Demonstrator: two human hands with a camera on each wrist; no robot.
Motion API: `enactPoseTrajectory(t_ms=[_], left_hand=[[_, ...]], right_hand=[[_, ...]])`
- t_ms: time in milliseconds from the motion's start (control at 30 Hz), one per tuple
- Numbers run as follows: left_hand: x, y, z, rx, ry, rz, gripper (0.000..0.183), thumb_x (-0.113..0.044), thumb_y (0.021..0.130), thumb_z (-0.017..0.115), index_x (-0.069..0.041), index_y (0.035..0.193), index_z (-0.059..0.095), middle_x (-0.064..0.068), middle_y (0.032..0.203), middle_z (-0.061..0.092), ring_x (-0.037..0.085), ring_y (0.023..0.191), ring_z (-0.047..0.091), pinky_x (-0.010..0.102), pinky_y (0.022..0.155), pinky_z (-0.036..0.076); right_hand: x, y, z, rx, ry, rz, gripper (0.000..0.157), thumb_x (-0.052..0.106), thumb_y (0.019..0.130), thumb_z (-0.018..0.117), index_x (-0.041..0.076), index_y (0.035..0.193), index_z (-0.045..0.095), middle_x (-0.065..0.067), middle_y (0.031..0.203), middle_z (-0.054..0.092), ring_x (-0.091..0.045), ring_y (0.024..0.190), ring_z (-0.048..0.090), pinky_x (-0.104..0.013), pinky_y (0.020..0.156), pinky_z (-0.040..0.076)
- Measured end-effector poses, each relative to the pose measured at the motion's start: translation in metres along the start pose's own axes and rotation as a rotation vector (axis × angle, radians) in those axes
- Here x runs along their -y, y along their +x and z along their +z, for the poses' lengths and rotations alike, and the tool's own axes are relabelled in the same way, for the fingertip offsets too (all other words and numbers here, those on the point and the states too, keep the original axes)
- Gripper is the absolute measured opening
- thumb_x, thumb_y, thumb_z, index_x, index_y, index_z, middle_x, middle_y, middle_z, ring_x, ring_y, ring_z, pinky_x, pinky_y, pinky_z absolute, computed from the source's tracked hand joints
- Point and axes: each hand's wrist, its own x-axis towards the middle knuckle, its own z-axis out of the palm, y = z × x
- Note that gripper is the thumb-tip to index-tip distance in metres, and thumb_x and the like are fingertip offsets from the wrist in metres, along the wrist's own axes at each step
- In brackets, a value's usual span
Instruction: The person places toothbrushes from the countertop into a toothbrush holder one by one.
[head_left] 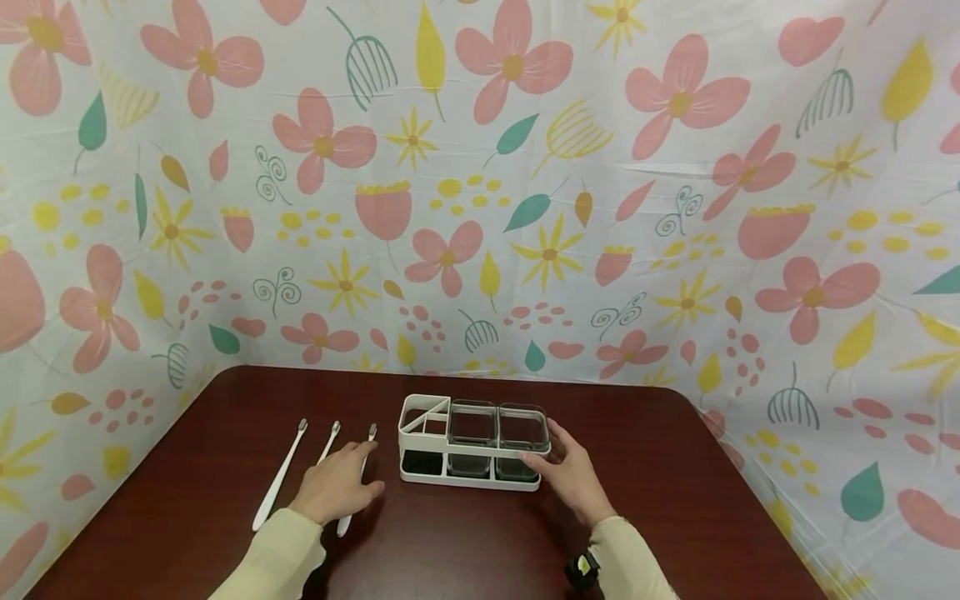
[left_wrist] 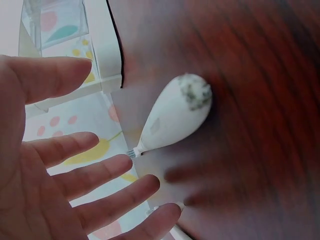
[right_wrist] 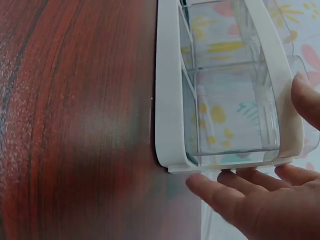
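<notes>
Head view has, nearest, a cream left sleeve (head_left: pixel 273 550) and right sleeve (head_left: pixel 636 560), with a black wrist device (head_left: pixel 582 571) by the right cuff. They lie over a reddish-brown tabletop (head_left: pixel 637 500), grained like wood and slightly glossy.

Ahead of the cuffs, the left grip (head_left: pixel 337 483), a bare hand, is wide and holds nothing; its fingers spread above the rightmost toothbrush (head_left: pixel 344 526), seemingly leaving room for the handle beneath. That brush is smooth and white, its handle swelling to a rounded end with a speckled grey patch in the left wrist view. The middle toothbrush (head_left: pixel 328 442), partly hidden by the hand, and the left toothbrush (head_left: pixel 279 486) lie alongside; all three heads point away, so the handles likely face the person for easy reach.

The right grip (head_left: pixel 570 475) holds the right end of the organizer (head_left: pixel 471 448), thumb on the upper front band, fingers at the end, probably to steady so light a frame. It stands upright right of the brushes, white, round-cornered, seemingly plastic, with diagonal bars across its left bay. The left cup (head_left: pixel 473 423) and right cup (head_left: pixel 523 427), clear and squarish, sit in the other bays, which likely stop them tipping.

Farthest back hangs a floral curtain (head_left: pixel 480 208), faintly creased.
</notes>
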Motion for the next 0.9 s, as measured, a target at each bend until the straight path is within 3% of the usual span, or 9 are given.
enactPoseTrajectory(t_ms=[133,267,467,900], left_hand=[[0.002,0.0,-0.001,-0.016,0.001,-0.001,0.06,-0.024,0.082,0.078,-0.005,0.135,0.058,0.016,0.111,0.068,0.031,0.086,0.067,0.05,0.061,0.052],[0.001,0.0,-0.002,-0.043,-0.012,-0.005,0.055,-0.015,0.081,0.078,-0.004,0.131,0.06,0.011,0.091,0.07,0.022,0.062,0.061,0.041,0.047,0.046],[-0.001,0.002,0.005,-0.099,0.012,-0.001,0.046,-0.009,0.077,0.078,-0.001,0.121,0.066,0.014,0.098,0.068,0.029,0.077,0.064,0.046,0.057,0.05],[0.004,0.01,0.013,-0.086,0.037,-0.077,0.026,-0.001,0.071,0.067,-0.004,0.097,0.069,0.006,0.078,0.062,0.025,0.061,0.056,0.044,0.048,0.045]], right_hand=[[0.001,-0.002,0.003,0.0,0.003,0.013,0.082,0.028,0.092,0.073,0.002,0.155,0.027,-0.032,0.149,0.036,-0.049,0.131,0.042,-0.053,0.096,0.046],[0.001,-0.002,0.004,0.007,0.052,0.022,0.083,0.029,0.092,0.073,0.002,0.155,0.026,-0.032,0.149,0.035,-0.048,0.133,0.04,-0.051,0.094,0.047],[0.0,-0.002,0.002,-0.012,0.092,0.039,0.079,0.022,0.091,0.074,0.002,0.153,0.03,-0.031,0.147,0.039,-0.045,0.131,0.044,-0.048,0.092,0.049],[0.001,-0.002,0.003,-0.01,0.108,0.044,0.077,0.019,0.091,0.074,-0.001,0.152,0.031,-0.032,0.145,0.041,-0.044,0.13,0.047,-0.047,0.092,0.05]])
